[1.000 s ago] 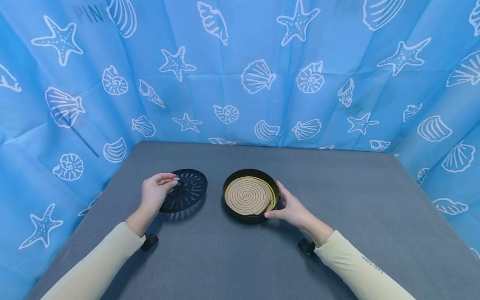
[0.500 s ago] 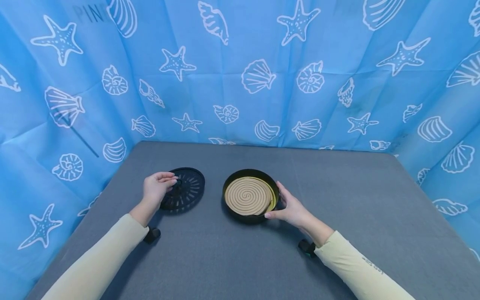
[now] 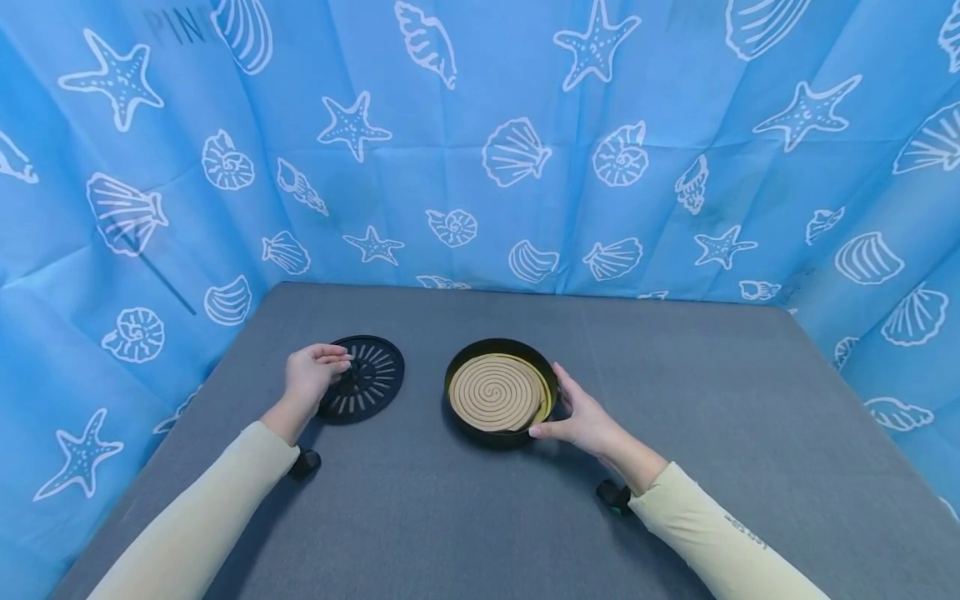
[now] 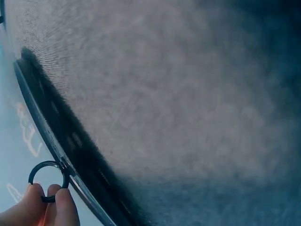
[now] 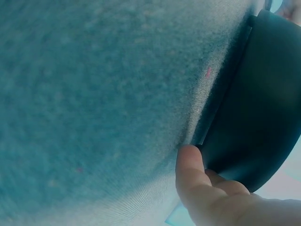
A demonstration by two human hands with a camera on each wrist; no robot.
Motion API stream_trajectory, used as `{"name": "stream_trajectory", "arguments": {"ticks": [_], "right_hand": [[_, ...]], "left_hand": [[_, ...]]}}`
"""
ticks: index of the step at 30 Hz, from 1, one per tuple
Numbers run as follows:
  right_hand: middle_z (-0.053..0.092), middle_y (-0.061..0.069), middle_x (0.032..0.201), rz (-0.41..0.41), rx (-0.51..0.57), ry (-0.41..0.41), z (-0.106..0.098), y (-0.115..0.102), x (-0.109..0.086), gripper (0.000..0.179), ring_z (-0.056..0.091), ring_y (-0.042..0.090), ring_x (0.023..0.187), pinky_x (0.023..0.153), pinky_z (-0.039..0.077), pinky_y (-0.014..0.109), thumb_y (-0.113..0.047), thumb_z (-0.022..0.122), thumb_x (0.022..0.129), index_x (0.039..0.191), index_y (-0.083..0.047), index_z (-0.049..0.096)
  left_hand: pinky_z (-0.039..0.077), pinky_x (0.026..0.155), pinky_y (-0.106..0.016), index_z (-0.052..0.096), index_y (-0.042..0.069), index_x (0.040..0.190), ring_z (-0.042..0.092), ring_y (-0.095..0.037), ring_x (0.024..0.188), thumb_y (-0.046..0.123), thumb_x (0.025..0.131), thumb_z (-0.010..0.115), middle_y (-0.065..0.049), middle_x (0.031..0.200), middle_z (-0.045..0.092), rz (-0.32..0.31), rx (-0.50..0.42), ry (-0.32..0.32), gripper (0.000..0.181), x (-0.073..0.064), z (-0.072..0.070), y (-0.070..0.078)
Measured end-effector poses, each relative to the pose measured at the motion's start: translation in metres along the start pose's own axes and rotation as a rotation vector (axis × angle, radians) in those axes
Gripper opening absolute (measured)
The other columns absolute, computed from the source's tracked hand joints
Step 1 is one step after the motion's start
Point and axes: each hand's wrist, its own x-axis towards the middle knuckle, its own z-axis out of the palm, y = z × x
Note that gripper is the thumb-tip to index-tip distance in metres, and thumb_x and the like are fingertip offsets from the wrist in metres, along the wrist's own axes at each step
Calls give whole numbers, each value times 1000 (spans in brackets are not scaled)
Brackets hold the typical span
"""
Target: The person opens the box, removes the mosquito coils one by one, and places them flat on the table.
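My left hand (image 3: pixel 313 375) pinches the ring handle (image 4: pixel 43 165) of a round black slotted lid (image 3: pixel 378 379) between thumb and fingers. Low over the left of the table, the lid lies almost flat; whether its whole edge touches the cloth I cannot tell. To its right stands a round black mosquito coil holder (image 3: pixel 501 440). Inside it sits a tan spiral mosquito coil (image 3: pixel 495 392), with a yellow lining showing at the right. My right hand (image 3: pixel 585 417) grips the holder's right side, thumb at the front and fingers behind. In the right wrist view, fingers touch its dark outer wall (image 5: pixel 258 103).
A grey cloth-covered table (image 3: pixel 465 525) spreads beneath everything. Behind and at both sides hangs a blue curtain (image 3: pixel 450 183) with white shells and starfish. A small black device (image 3: pixel 306 464) sits under the left wrist, and another black device (image 3: pixel 613 496) under the right.
The left hand has lowered the lid and shifted it slightly left, so that it has gone from tilted to nearly flat. The right hand and the coil holder have stayed put.
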Motion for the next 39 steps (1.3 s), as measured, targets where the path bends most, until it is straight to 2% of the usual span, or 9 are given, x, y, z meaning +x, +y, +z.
{"name": "stream_trajectory", "arguments": {"ticks": [4, 10, 14, 21, 25, 29, 31, 35, 39], "right_hand": [[-2, 21, 161, -9, 1, -6, 0, 0, 0, 110, 8, 44, 144, 114, 14, 56, -14, 80, 82, 156, -8, -1], [-2, 22, 160, -10, 3, -10, -1, 0, 1, 108, 8, 44, 144, 114, 15, 56, -12, 79, 82, 156, -8, 0], [-1, 23, 160, -5, 14, -16, -1, -1, 0, 106, 8, 45, 144, 113, 16, 57, -11, 78, 83, 156, -8, 1], [2, 22, 160, -5, 49, -7, -6, -3, -4, 97, 11, 43, 144, 112, 21, 58, -8, 74, 86, 156, -4, 5], [6, 23, 160, -24, 92, 22, -11, -7, -8, 89, 17, 43, 143, 111, 25, 57, -6, 69, 90, 155, 0, 7], [13, 25, 158, -48, 157, 68, -15, -15, -12, 80, 24, 42, 141, 111, 27, 56, -5, 63, 93, 154, 2, 11], [18, 25, 157, -56, 188, 83, -17, -19, -13, 76, 27, 40, 141, 111, 27, 54, -5, 61, 95, 153, 2, 13], [27, 26, 153, -68, 249, 91, -19, -27, -15, 68, 32, 38, 139, 110, 31, 52, -7, 56, 98, 152, 4, 16], [32, 27, 151, -66, 301, 86, -20, -32, -15, 61, 37, 36, 136, 109, 35, 48, -11, 50, 102, 151, 5, 18]], "left_hand": [[49, 97, -42, 55, -7, 128, 61, -28, 112, 8, 100, 55, -22, 123, 63, -13, 6, -28, 32, 0, 0, 1], [46, 100, -43, 50, -8, 134, 56, -31, 120, 6, 101, 49, -24, 131, 57, -11, 7, -56, 35, -2, -2, 3], [46, 100, -42, 49, -6, 135, 53, -31, 122, 4, 101, 49, -24, 134, 54, -5, -3, -27, 35, -6, -4, 5], [43, 104, -42, 48, -5, 137, 49, -31, 126, 3, 101, 49, -22, 139, 51, 71, -43, 31, 38, -22, -3, 12], [43, 104, -38, 44, -4, 141, 46, -29, 130, 5, 101, 49, -20, 143, 47, 86, -112, -9, 41, -37, 7, 19], [47, 97, -29, 41, -3, 144, 47, -26, 130, 6, 101, 50, -18, 144, 47, 95, -163, -73, 44, -49, 20, 24], [48, 95, -28, 41, -3, 144, 48, -26, 128, 7, 101, 50, -19, 144, 47, 106, -165, -93, 45, -53, 26, 25], [47, 99, -39, 41, -1, 144, 48, -27, 128, 7, 102, 50, -20, 143, 47, 113, -173, -131, 44, -58, 35, 27], [44, 101, -49, 41, 0, 145, 47, -30, 129, 7, 102, 49, -20, 143, 47, 92, -193, -174, 44, -60, 44, 27]]}}
